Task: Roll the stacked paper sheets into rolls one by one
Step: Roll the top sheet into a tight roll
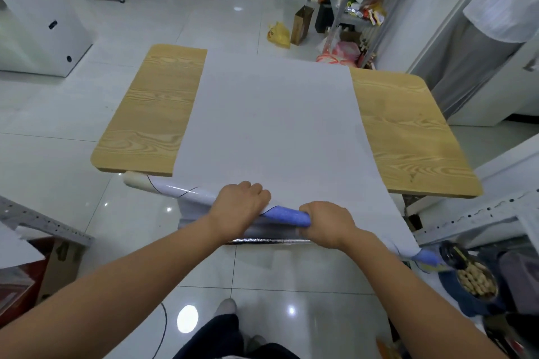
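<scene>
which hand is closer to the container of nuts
Right. The right hand grips the paper roll left of the container of nuts; the left hand grips the roll beyond it, farther left.

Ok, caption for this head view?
At a wooden table, left hand and right hand roll up a paper sheet.

A: Surface?
B: A light wood-grain rectangular tabletop with rounded corners (151, 114), standing on glossy white floor tiles (58, 125).
A: On it?
B: One large white paper sheet (271, 125), flat across the middle, running past the near edge. Bare wood both sides.
</scene>
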